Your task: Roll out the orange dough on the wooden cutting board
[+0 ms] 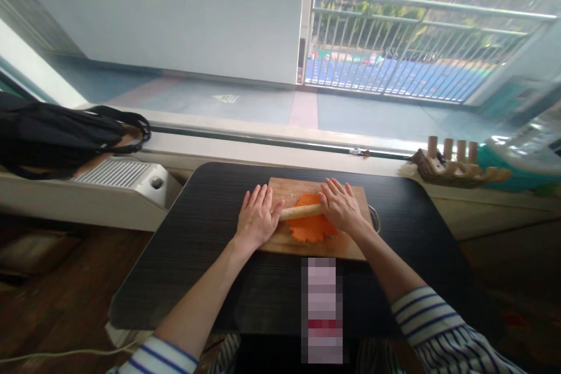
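Note:
A wooden board (pixel 350 245) lies on a dark table (pixel 205 257). On the board is a flat, ragged sheet of orange dough (pixel 312 228). Across the dough lies a wooden rolling pin (pixel 302 211). My left hand (pixel 258 215) rests flat on the pin's left end, fingers stretched forward. My right hand (pixel 340 205) lies flat on its right end, fingers out too. Both palms press down on the pin; neither hand wraps round it.
A black bag (pixel 56 134) sits on a white radiator unit (pixel 127 178) at the left. A wooden rack with pegs (pixel 451 163) stands on the sill at the right. Beyond the window are a balcony floor and a metal railing (pixel 416 47).

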Motion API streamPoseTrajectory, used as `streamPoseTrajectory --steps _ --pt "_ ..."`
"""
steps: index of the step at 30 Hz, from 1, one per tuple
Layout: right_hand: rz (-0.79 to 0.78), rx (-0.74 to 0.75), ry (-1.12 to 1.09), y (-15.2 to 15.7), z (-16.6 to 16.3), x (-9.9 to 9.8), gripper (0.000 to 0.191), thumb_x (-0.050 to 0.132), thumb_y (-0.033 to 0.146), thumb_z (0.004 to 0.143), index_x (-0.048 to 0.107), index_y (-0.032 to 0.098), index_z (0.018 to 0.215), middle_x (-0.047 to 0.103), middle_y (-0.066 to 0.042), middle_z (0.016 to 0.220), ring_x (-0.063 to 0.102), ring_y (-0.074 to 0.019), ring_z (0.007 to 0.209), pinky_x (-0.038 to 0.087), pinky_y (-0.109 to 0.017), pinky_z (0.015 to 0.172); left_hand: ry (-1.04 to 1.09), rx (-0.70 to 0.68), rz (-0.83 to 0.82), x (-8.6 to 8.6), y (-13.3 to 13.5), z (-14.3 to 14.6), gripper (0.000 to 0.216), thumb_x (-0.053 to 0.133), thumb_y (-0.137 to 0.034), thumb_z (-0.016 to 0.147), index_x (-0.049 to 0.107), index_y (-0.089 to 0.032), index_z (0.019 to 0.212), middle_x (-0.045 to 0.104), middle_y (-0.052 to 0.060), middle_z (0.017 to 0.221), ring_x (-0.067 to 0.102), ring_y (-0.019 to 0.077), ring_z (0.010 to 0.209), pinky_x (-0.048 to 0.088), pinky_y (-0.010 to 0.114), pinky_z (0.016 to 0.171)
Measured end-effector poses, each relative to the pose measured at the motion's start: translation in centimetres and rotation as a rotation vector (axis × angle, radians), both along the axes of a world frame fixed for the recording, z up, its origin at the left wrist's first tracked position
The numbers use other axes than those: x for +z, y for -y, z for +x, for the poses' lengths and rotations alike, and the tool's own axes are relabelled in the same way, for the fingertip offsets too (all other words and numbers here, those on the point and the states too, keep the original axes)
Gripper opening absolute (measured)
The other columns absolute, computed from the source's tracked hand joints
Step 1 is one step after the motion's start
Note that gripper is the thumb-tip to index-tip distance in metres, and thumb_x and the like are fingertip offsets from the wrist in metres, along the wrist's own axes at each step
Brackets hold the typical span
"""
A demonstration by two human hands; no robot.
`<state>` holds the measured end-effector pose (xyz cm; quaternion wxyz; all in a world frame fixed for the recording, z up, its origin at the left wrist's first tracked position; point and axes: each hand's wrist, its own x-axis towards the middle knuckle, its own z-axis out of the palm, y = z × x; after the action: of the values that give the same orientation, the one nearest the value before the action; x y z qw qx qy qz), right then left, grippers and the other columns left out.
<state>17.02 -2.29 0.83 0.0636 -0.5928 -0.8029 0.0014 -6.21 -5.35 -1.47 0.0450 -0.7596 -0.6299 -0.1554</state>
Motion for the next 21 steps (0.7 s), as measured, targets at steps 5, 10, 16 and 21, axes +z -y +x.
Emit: streamPoseTrajectory --steps 5,10,16,21 --pt "0.027 0.037 -0.016 2.9 0.8 -0.7 0.051 0.023 0.034 0.099 0.047 0.009 0.136 0.038 -0.014 0.148 0.027 -0.0277 0.141 0.021 -0.052 0.114 0.003 -0.086 0.071 -0.5 2.8 -0.2 0.068 0.021 -0.051 0.097 0.047 0.0 0.134 0.047 0.02 0.14 0.039 0.0308 0.134 0.031 0.047 0.111" --pt "0.115 0.096 -0.088 7.6 2.4 -1.9 0.056 0.026 0.039 0.099 0.038 0.004 0.141 0.035 -0.016 0.15 0.023 -0.0245 0.143 0.022 -0.046 0.116 0.01 -0.181 0.156 -1.0 7.6 0.0 0.067 0.035 -0.049 0.095 0.033 0.0 0.142 0.04 0.022 0.145 0.029 0.0296 0.139 0.031 0.046 0.112" --pt "0.091 0.089 -0.067 6.1 1.9 -1.7 0.055 0.025 0.037 0.099 0.04 0.006 0.142 0.036 -0.015 0.149 0.023 -0.0249 0.142 0.021 -0.047 0.116 0.015 -0.127 0.13 -1.1 6.5 0.2 0.07 0.03 -0.053 0.095 0.034 0.0 0.141 0.039 0.023 0.145 0.028 0.0311 0.14 0.031 0.048 0.112" --pt "0.054 0.045 -0.015 1.1 0.0 -0.7 0.054 0.021 0.037 0.099 0.045 0.008 0.138 0.039 -0.014 0.148 0.026 -0.0272 0.141 0.014 -0.054 0.115 -0.02 -0.035 0.023 -0.3 1.6 -0.1 0.074 0.016 -0.055 0.095 0.044 0.001 0.135 0.044 0.023 0.142 0.036 0.0311 0.136 0.03 0.048 0.112"
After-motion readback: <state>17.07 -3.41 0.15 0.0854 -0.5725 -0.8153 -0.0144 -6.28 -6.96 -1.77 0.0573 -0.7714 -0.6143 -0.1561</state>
